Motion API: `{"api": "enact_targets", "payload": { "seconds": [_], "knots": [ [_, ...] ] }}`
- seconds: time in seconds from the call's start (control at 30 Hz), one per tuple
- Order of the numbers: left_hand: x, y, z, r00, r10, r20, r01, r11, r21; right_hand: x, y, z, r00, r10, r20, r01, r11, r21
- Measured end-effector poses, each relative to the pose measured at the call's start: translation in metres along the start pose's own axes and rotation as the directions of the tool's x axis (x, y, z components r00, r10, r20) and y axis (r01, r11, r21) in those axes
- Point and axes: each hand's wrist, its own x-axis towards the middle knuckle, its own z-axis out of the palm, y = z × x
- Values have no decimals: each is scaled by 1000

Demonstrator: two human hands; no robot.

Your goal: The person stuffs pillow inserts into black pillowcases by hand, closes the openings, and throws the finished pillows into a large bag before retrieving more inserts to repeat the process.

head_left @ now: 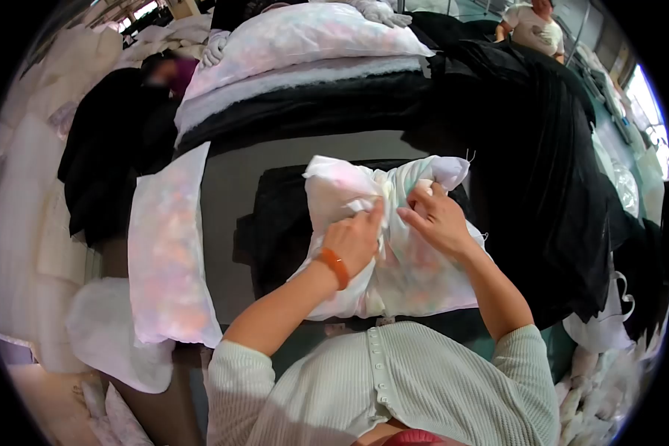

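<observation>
In front of my body lies a white pillow-like bundle with pastel stuffing showing through its thin cover. It is gathered into folds down its middle. My left hand, with an orange band at the wrist, presses on the left side of the folds, its fingers closed on the fabric. On the right side, my right hand has its fingers curled around the cloth near the upper corner, thumb pointing toward the folds. Loose threads stick out at the bundle's right edge. Black fabric lies under the bundle.
A long pastel-filled pillow lies at the left on the grey table. Across the table, a co-worker's gloved hands rest on a larger pillow. Black fabric piles stand right; another person is behind.
</observation>
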Motion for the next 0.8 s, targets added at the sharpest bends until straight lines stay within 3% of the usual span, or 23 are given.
{"api": "enact_targets", "payload": {
  "seconds": [0.03, 0.1, 0.13, 0.17, 0.23, 0.3, 0.37, 0.4, 0.43, 0.47, 0.5, 0.57, 0.63, 0.7, 0.73, 0.77, 0.8],
  "knots": [
    [6, 9, 10, 997, 38, 69, -40, 999, 32, 2, -2, -3, 1000, -2, 14, 2, 1000, -8],
    [13, 34, 16, 986, 72, 149, -87, 991, 99, 14, -4, -8, 967, 123, 225, -85, 982, -171],
    [14, 44, 16, 965, 112, 238, -155, 973, 171, 17, 0, -8, 954, 125, 271, -67, 975, -212],
    [14, 49, 16, 968, 100, 231, -142, 975, 173, 18, -1, -8, 954, 113, 278, -54, 975, -214],
    [8, 55, 13, 910, 244, 335, -332, 912, 240, 14, -7, -4, 937, 126, 327, 5, 928, -372],
    [6, 57, 6, 867, 294, 402, -385, 908, 167, 7, -16, 6, 936, 156, 316, -12, 910, -416],
    [9, 50, 14, 812, 441, 381, -534, 826, 182, 6, -16, 17, 968, 115, 221, -3, 892, -451],
    [9, 49, 21, 844, 415, 338, -488, 857, 166, 4, -21, 20, 960, 177, 219, -50, 872, -487],
    [4, 49, 32, 872, 383, 304, -439, 887, 142, -2, -14, 27, 982, 105, 159, -23, 895, -445],
    [-5, 50, 46, 929, 362, 80, -370, 902, 221, -7, -6, 32, 993, 28, 118, 17, 932, -362],
    [-11, 50, 40, 933, 345, 101, -360, 897, 258, -12, 1, 35, 997, -42, 67, 60, 956, -286],
    [-25, 49, 13, 956, 284, 69, -291, 949, 125, -29, 7, 30, 994, -110, 6, 108, 971, -214],
    [-33, 7, -47, 812, 568, 136, -519, 808, -279, -52, 29, 24, 991, -105, -79, 106, 994, 20],
    [-11, -54, -59, 593, 801, -78, -783, 551, -289, -86, 42, 19, 967, 168, -191, -97, 937, 335],
    [-1, -80, -41, 859, 510, 31, -457, 794, -401, -108, 58, 12, 964, 163, -209, -114, 967, 228],
    [6, -110, -24, 871, 420, -254, -482, 833, -273, -133, 65, -1, 951, 176, -255, -152, 982, 112],
    [12, -127, -6, 985, 160, -64, -172, 939, -299, -158, 71, -16, 938, 171, -303, -194, 980, -48]
  ]
}}
